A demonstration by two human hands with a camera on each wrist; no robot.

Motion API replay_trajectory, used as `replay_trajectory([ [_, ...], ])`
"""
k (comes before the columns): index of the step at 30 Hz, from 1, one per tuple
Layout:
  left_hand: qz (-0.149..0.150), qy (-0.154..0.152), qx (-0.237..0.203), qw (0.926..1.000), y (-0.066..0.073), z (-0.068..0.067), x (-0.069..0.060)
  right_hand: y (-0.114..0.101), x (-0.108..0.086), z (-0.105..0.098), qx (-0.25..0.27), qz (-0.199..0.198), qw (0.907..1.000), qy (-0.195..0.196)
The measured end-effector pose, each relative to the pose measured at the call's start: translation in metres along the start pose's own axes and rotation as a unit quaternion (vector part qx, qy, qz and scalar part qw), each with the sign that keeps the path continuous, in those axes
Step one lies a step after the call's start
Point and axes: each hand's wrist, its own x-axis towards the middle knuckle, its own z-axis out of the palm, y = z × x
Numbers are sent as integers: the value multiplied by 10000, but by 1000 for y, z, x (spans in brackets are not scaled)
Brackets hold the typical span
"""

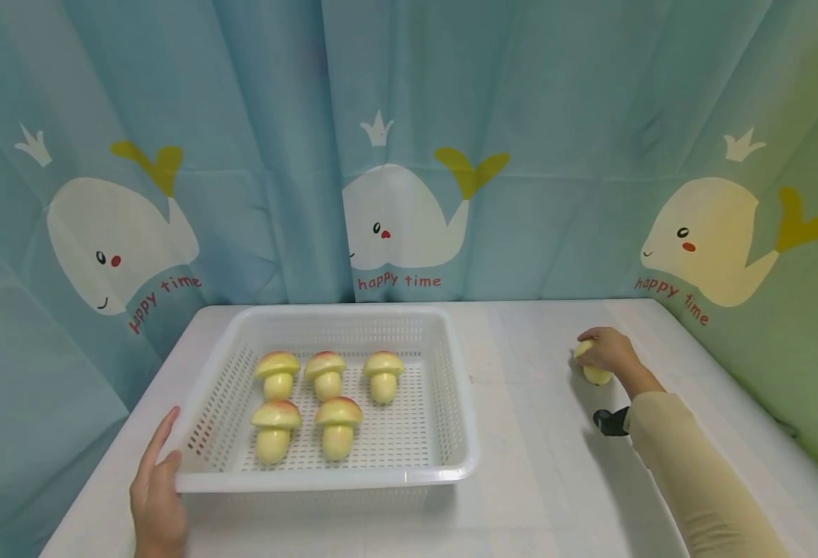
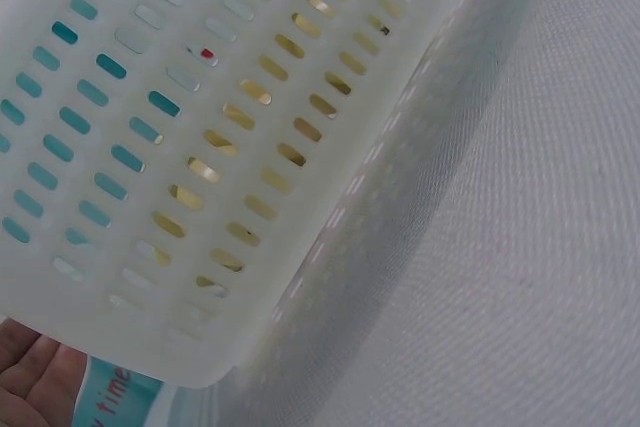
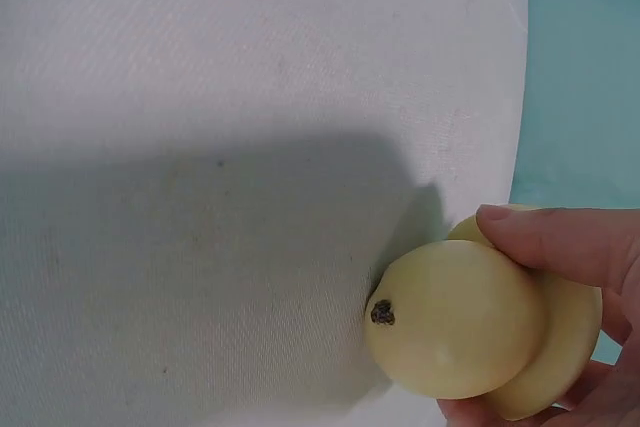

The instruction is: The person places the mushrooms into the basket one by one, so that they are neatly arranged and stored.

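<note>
My right hand (image 1: 612, 353) grips a pale yellow toy mushroom (image 1: 597, 375) at the far right of the white table. In the right wrist view, the thumb lies over the mushroom's cap and the rounded stem end (image 3: 455, 317), with a dark spot, points away from the palm. My left hand (image 1: 160, 504) rests with extended fingers against the front left corner of a white perforated basket (image 1: 311, 482). Inside the basket, several toy mushrooms (image 1: 339, 442) with red-tinged yellow caps stand in two rows. The left wrist view shows the basket's slotted wall (image 2: 150, 207) close up.
A blue curtain (image 1: 276, 155) with printed whales hangs behind the white table (image 1: 513, 465) and down its left side. Green fabric (image 1: 813, 349) borders the right side. A black wrist camera (image 1: 611, 422) sits under my right wrist.
</note>
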Motion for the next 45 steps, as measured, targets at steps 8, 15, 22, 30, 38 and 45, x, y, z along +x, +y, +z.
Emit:
replay_trajectory([
  [8, -12, -27, -33, 10000, 23, 1, -11, 0, -8, -1, 747, -116, 9971, 76],
  [15, 179, -23, -190, 9997, 56, 1, -26, -13, -22, 1, 1583, -330, 9868, 90],
  [22, 199, -18, -82, 9998, 37, 2, -19, -26, -34, 2, 1794, -606, 9818, 116],
  [30, 47, 31, -5, 10000, 9, 1, -5, -40, -44, 3, 1835, -803, 9797, 107],
  [38, 41, -60, 26, 10000, 16, 1, -9, -54, -57, 3, 1974, -1073, 9743, 160],
  [45, 278, -91, -4, 9996, 39, 0, -20, -62, -69, 3, 2165, -1276, 9678, 177],
])
